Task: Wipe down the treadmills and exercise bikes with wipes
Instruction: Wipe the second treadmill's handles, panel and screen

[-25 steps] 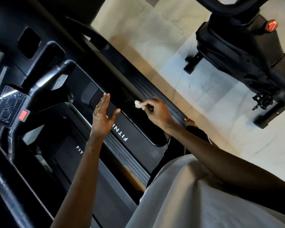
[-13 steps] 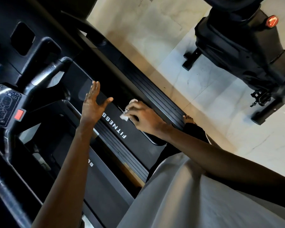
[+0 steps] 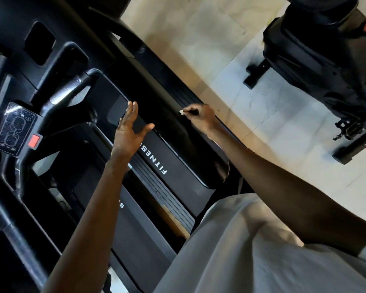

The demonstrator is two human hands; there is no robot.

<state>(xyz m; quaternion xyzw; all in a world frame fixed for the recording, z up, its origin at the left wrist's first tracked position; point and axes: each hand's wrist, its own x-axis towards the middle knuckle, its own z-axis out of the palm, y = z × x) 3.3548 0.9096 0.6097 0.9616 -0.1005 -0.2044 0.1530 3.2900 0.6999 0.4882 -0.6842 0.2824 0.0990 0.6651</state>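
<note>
Head view: the right grip pinches a small white crumpled wipe by the side rail of the big black treadmill. The left grip is spread apart, holding nothing.

Tiled floor under treadmill, bike

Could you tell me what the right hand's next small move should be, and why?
Probably sweep the wipe along the treadmill hood toward the FITNESS lettering: the right hand pinches it at the far end, and the left hand hovers open.
</note>
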